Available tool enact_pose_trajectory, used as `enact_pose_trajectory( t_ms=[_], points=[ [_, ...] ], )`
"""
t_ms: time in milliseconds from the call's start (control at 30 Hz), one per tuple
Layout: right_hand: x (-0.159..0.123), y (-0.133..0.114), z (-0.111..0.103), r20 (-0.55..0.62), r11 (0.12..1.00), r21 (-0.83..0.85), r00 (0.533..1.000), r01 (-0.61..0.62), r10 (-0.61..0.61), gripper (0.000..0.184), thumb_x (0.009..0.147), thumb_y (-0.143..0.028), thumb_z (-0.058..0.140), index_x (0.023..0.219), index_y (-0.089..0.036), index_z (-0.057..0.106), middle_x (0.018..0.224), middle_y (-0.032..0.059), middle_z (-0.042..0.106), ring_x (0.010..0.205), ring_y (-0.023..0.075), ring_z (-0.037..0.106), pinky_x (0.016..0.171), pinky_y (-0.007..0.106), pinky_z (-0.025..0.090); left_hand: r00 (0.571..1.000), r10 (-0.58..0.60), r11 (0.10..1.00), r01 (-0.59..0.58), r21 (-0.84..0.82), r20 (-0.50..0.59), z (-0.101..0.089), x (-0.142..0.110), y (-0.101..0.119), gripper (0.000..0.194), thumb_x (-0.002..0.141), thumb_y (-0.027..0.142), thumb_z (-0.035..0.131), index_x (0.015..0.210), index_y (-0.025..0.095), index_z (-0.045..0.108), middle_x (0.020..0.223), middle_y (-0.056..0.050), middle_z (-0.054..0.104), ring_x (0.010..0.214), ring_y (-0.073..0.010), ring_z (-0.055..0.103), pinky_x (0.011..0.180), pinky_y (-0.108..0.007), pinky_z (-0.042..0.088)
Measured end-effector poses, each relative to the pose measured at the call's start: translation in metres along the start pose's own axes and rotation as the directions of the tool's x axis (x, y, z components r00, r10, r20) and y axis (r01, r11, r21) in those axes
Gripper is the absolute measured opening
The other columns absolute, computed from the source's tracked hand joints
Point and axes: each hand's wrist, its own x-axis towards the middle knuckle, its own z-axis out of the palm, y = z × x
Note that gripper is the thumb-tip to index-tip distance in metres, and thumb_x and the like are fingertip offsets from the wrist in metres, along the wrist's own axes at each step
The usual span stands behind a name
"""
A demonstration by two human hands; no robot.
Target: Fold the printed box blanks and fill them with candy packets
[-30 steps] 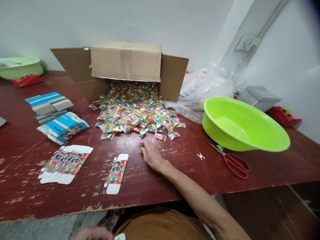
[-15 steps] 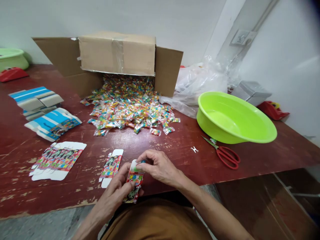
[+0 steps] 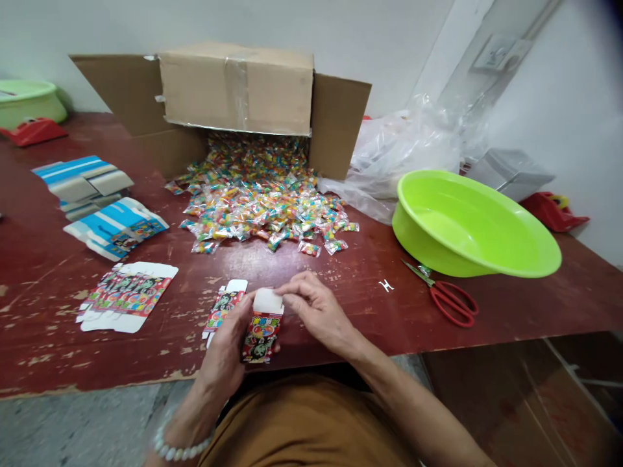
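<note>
Scuffed red tabletop (image 3: 511, 311) spreads out under a tipped cardboard carton (image 3: 233, 97) spilling wrapped candies (image 3: 263, 207). At its near edge, the left hand (image 3: 226, 350) clasps a small printed box (image 3: 261, 331) upright, while the right hand (image 3: 318, 311) pinches its white top flap (image 3: 267, 300).

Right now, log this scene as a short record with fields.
left hand: left hand grips the small printed box from the side, upright
right hand: right hand with fingers on the box's white top flap
beside box: flat printed carton on the table
left side: stack of flat red cartons, blue cartons
behind: cardboard box on its side, wrapped candies spilled from it
right side: green basin, red scissors, clear plastic bag
</note>
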Motion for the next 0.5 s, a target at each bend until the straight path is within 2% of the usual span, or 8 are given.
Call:
enact_pose_trajectory(
  t_ms=[67,100,167,200,267,367,433,500],
  points=[
    [0.000,0.007,0.002,0.004,0.974,0.165,0.988,-0.152,0.154,0.029,0.089,-0.034,0.071,0.116,-0.022,0.070,0.101,0.0033,0.063,0.090,0.0156,0.060,0.084,0.031,0.050,1.000,0.009,1.000,-0.009,-0.005,0.018,0.000,0.002,-0.003,0.067,0.072,0.043,0.076,0.132,0.018,0.058,0.086,-0.005,0.076,0.051,-0.0197,0.066,0.041,-0.029,0.053],
    [0.000,0.010,0.003,0.078,0.945,0.238,0.974,-0.225,0.212,0.038,0.087,-0.038,0.074,0.121,-0.022,0.068,0.103,0.0032,0.064,0.087,0.0149,0.061,0.080,0.029,0.051,0.999,0.032,0.999,-0.032,-0.004,0.033,-0.001,0.003,-0.006,0.068,0.072,0.041,0.078,0.133,0.019,0.058,0.088,-0.005,0.076,0.052,-0.0194,0.067,0.042,-0.028,0.054],
    [-0.001,0.013,0.006,0.242,0.909,0.295,0.943,-0.295,0.227,0.044,0.086,-0.043,0.075,0.124,-0.022,0.066,0.104,0.0029,0.067,0.083,0.0138,0.062,0.076,0.028,0.051,0.995,0.094,0.996,-0.094,0.009,0.044,-0.002,0.006,-0.012,0.066,0.071,0.038,0.080,0.131,0.021,0.059,0.093,-0.004,0.076,0.055,-0.0181,0.068,0.043,-0.026,0.054],
    [-0.001,0.013,0.008,0.272,0.922,0.275,0.942,-0.271,0.196,0.039,0.087,-0.043,0.074,0.119,-0.021,0.069,0.103,0.0028,0.069,0.083,0.0137,0.062,0.077,0.028,0.051,0.992,0.120,0.992,-0.121,0.019,0.041,-0.003,0.007,-0.015,0.064,0.071,0.038,0.080,0.129,0.021,0.059,0.094,-0.004,0.076,0.054,-0.0171,0.067,0.042,-0.026,0.054],
    [-0.001,0.011,0.010,0.202,0.978,0.175,0.976,-0.115,0.079,0.025,0.090,-0.042,0.071,0.101,-0.019,0.074,0.097,0.0027,0.071,0.083,0.0141,0.063,0.079,0.028,0.050,0.992,0.126,0.992,-0.127,0.019,0.028,-0.005,0.007,-0.018,0.060,0.072,0.037,0.081,0.126,0.022,0.060,0.094,-0.002,0.075,0.052,-0.0150,0.065,0.043,-0.025,0.055],
    [-0.002,0.007,0.010,0.070,0.988,-0.038,0.987,0.149,-0.147,0.024,0.095,-0.040,0.065,0.088,-0.020,0.076,0.091,0.0053,0.074,0.084,0.0168,0.066,0.081,0.030,0.051,0.998,-0.002,0.997,0.007,-0.072,0.063,-0.007,0.005,-0.014,0.058,0.078,0.037,0.080,0.129,0.023,0.057,0.087,0.000,0.074,0.052,-0.0154,0.066,0.049,-0.030,0.059],
    [-0.003,0.006,0.007,0.105,0.961,-0.115,0.965,0.250,-0.239,0.028,0.099,-0.039,0.059,0.092,-0.021,0.078,0.092,0.0067,0.076,0.087,0.0182,0.069,0.085,0.031,0.052,0.985,-0.099,0.983,0.118,-0.138,0.141,-0.009,0.004,-0.010,0.060,0.082,0.044,0.077,0.133,0.022,0.054,0.081,-0.001,0.074,0.050,-0.0188,0.067,0.051,-0.037,0.061],
    [-0.003,0.004,0.004,0.167,0.953,-0.104,0.950,0.285,-0.266,0.032,0.103,-0.039,0.053,0.094,-0.021,0.078,0.093,0.0067,0.077,0.090,0.0186,0.071,0.087,0.032,0.054,0.969,-0.140,0.970,0.175,-0.168,0.201,-0.009,0.004,-0.007,0.061,0.086,0.050,0.073,0.135,0.020,0.052,0.077,-0.002,0.074,0.046,-0.0211,0.067,0.049,-0.041,0.062]
  ],
)
